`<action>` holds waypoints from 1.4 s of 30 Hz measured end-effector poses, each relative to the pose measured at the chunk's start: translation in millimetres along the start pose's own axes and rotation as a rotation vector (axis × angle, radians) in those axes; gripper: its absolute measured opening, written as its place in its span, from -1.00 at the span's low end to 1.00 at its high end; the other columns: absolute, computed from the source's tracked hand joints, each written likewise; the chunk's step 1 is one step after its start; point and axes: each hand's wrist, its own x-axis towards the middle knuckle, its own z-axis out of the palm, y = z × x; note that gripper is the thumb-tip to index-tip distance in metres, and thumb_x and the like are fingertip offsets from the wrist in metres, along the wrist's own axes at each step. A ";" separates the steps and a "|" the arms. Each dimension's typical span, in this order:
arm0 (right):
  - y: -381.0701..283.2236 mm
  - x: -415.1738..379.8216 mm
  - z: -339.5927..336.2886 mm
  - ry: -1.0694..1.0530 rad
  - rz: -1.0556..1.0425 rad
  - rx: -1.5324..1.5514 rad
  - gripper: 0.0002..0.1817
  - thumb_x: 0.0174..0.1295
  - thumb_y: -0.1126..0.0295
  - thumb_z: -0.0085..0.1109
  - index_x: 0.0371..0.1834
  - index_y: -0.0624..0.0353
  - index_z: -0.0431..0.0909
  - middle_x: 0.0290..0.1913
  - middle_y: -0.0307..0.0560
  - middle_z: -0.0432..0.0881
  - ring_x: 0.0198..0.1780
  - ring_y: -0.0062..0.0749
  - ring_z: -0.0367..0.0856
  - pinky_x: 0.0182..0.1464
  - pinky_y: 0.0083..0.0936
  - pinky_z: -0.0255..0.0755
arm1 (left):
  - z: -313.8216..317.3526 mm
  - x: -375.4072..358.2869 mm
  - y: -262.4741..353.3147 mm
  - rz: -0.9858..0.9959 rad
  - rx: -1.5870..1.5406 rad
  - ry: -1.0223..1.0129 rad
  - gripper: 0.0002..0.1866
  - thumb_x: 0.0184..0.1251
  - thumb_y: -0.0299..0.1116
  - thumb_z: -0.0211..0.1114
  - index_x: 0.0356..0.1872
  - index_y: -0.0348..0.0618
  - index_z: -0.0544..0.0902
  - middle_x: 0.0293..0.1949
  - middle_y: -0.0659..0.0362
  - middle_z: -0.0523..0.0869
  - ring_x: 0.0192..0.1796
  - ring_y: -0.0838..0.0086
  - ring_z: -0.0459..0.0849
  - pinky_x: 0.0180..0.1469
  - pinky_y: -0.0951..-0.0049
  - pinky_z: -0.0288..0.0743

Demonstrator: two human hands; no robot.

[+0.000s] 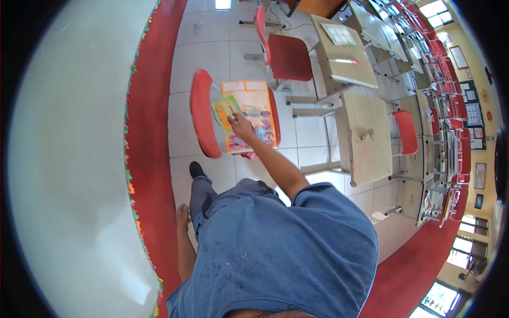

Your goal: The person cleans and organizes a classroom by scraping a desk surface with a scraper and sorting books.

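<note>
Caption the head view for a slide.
Right hand holds a green card over orange books on a red chair.

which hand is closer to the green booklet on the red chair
Right. The right hand is stretched out and touching the green booklet lying on the red chair. The left hand hangs down by the person's leg, well away from it.

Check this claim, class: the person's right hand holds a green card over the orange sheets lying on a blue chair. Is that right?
Wrong in one respect: the head view shows the chair is red, not blue. The right hand does hold the green card over the orange sheets on it.
</note>
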 end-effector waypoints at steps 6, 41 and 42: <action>-71.2 10.6 84.1 0.049 0.106 -0.047 -0.16 0.28 -0.02 0.18 0.39 0.47 0.18 0.26 0.47 0.38 0.32 0.33 0.33 0.35 -0.04 0.26 | 8.1 130.0 351.5 0.250 0.214 -0.333 -0.40 0.43 -0.11 0.17 0.41 -0.07 0.30 0.26 -0.03 0.50 0.23 0.11 0.55 -0.09 -0.05 0.63; -164.3 108.6 162.6 0.259 1.209 -0.035 -0.21 0.04 0.49 0.23 0.44 -0.13 0.27 0.41 -0.11 0.36 0.51 -0.12 0.21 0.43 0.30 0.00 | 270.0 397.5 621.9 0.115 0.592 -0.752 -0.22 -0.02 -0.68 0.35 0.37 -0.22 0.40 0.18 -0.01 0.57 0.15 0.29 0.60 0.15 0.35 0.52; -166.9 111.3 167.3 0.255 1.211 -0.041 -0.21 0.05 0.49 0.22 0.45 -0.12 0.27 0.42 -0.12 0.35 0.51 -0.12 0.20 0.43 0.32 -0.01 | 255.2 402.9 622.1 0.099 0.555 -0.768 -0.22 -0.03 -0.70 0.32 0.38 -0.23 0.39 0.18 -0.02 0.57 0.16 0.29 0.60 0.15 0.35 0.52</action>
